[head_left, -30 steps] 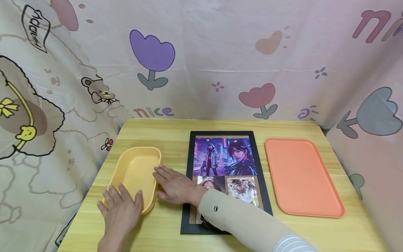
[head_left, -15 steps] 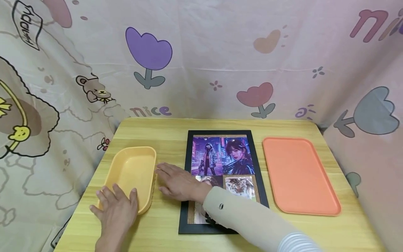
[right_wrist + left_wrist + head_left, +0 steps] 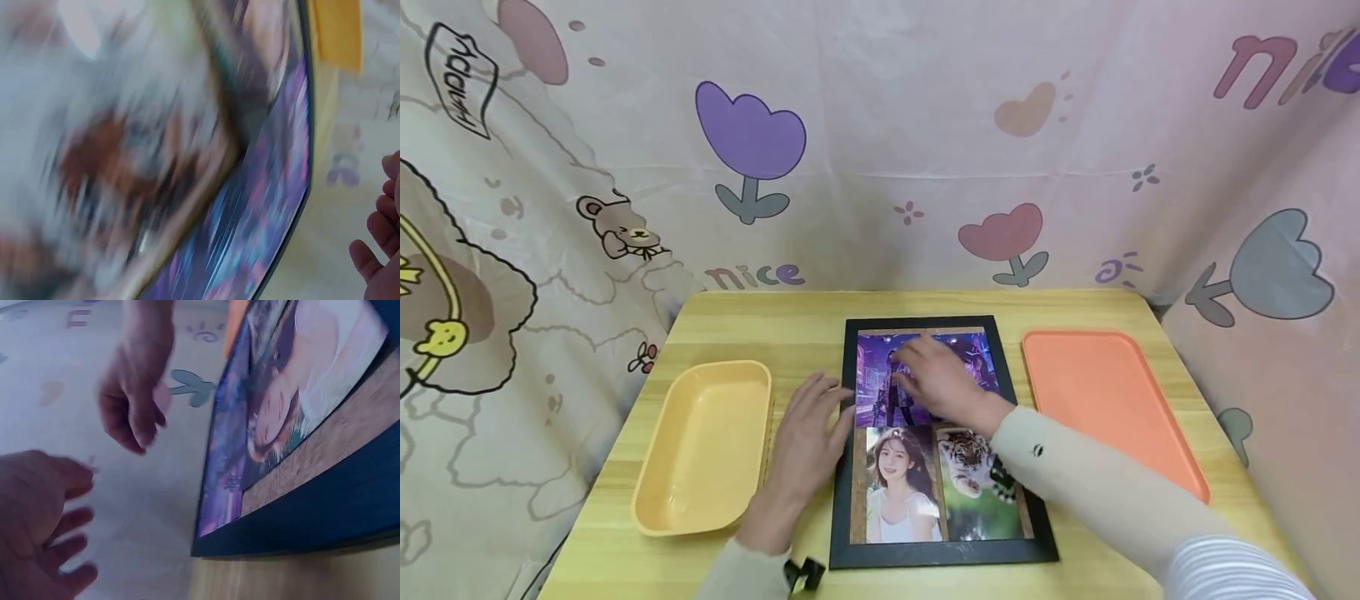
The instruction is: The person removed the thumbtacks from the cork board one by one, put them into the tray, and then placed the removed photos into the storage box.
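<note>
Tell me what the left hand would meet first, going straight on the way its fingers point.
Probably the left border of the black frame, right beside the left hand, though height is unclear and it might pass above.

The right hand (image 3: pixel 942 377) partly hides purple rectangular photos (image 3: pixel 871 392); the yellow wooden table (image 3: pixel 808 333) is cropped at its near edge.

On the cloth (image 3: pixel 865 100), just above the back edge of the bench (image 3: pixel 805 325), the word "nice" (image 3: pixel 755 277) reads in small, many-coloured letters. Larger lettering (image 3: pixel 1276 73) at the cloth's upper right begins "ni" and is cut off by the picture's edge. At upper left, the black capitals on a printed packet (image 3: pixel 460 81) run steeply downward; their spelling is unclear.
</note>
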The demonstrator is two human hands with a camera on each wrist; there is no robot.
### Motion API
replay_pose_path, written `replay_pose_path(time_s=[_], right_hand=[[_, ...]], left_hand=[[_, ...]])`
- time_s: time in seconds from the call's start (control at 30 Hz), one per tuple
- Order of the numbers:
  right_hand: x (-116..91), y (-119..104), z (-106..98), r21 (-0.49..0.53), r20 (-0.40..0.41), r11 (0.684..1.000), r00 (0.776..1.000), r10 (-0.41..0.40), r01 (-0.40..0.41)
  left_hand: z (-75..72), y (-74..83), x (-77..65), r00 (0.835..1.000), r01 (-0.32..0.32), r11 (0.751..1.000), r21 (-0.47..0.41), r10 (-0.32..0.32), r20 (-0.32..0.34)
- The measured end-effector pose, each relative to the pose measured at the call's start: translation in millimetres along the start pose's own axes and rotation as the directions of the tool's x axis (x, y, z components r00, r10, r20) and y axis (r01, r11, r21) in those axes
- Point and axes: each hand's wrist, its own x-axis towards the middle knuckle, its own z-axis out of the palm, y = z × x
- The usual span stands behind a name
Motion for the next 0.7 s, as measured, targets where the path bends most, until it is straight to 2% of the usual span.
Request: replay_pose_path(time_s=[0.07, 0.1, 0.2, 0.27, 0.37, 0.47, 0.6, 0.7], right_hand=[[-1, 17, -1, -0.037, -0.018, 0.999, 1.000, 0.024, -0.025], [-1, 24, 0, -0.051, -0.018, 0.998, 0.999, 0.034, -0.035], [2, 39, 6, -0.083, -0.004, 0.996, 0.999, 0.044, -0.044], [4, 45, 11, -0.082, 0.029, 0.996, 0.999, 0.045, -0.042], [7, 49, 19, -0.063, 0.081, 0.998, 0.996, 0.031, -0.026], [8, 52, 26, -0.062, 0.124, 0.998, 0.992, 0.024, -0.016], [10, 56, 32, -0.094, 0.171, 0.995, 0.984, 0.054, -0.039], [12, 59, 34, -0.116, 0.194, 0.992, 0.978, 0.078, -0.056]], left_hand=[[15.5, -3.8, 13.6, 0.992, -0.028, 1.000, 0.009, 0.027, 0.126], [22.1, -6.9, 19.7, 0.981, -0.036, 0.999, 0.018, 0.032, 0.192], [37.8, -17.9, 33.5, 0.935, -0.061, 0.997, 0.045, 0.041, 0.352], [46.3, -25.5, 39.1, 0.907, -0.079, 0.995, 0.069, 0.043, 0.420], [56.9, -35.7, 42.9, 0.881, -0.087, 0.991, 0.098, 0.031, 0.472], [65.7, -42.3, 43.3, 0.857, -0.055, 0.991, 0.124, -0.017, 0.515], [75.7, -46.1, 42.0, 0.816, -0.012, 0.990, 0.140, -0.071, 0.574], [81.2, -47.6, 39.9, 0.788, -0.012, 0.987, 0.160, -0.089, 0.609]])
